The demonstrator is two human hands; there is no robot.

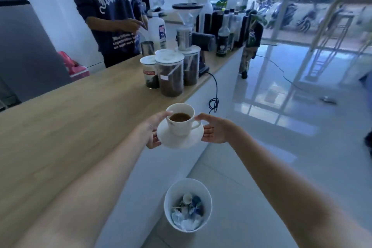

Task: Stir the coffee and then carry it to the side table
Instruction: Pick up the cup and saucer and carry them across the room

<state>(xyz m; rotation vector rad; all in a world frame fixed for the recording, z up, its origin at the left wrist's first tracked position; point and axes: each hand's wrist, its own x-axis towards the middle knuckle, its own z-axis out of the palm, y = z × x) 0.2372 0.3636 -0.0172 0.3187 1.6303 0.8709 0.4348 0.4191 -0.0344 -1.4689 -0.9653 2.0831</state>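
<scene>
A white cup (181, 122) with dark coffee (179, 117) in it stands on a white saucer (180, 140). I hold both in the air just past the front edge of the wooden counter (70, 127). My left hand (154, 132) grips the saucer's left rim, thumb near the cup. My right hand (215, 130) grips the saucer's right rim, beside the cup's handle. No spoon is visible in the cup.
Lidded jars of coffee (171, 74) and a grinder (189, 32) stand further along the counter, with bottles (223, 36) behind. A person in a dark sweatshirt (108, 12) works behind the counter. A white bin with rubbish (188, 205) sits on the glossy floor below. A black cable (214, 94) hangs down.
</scene>
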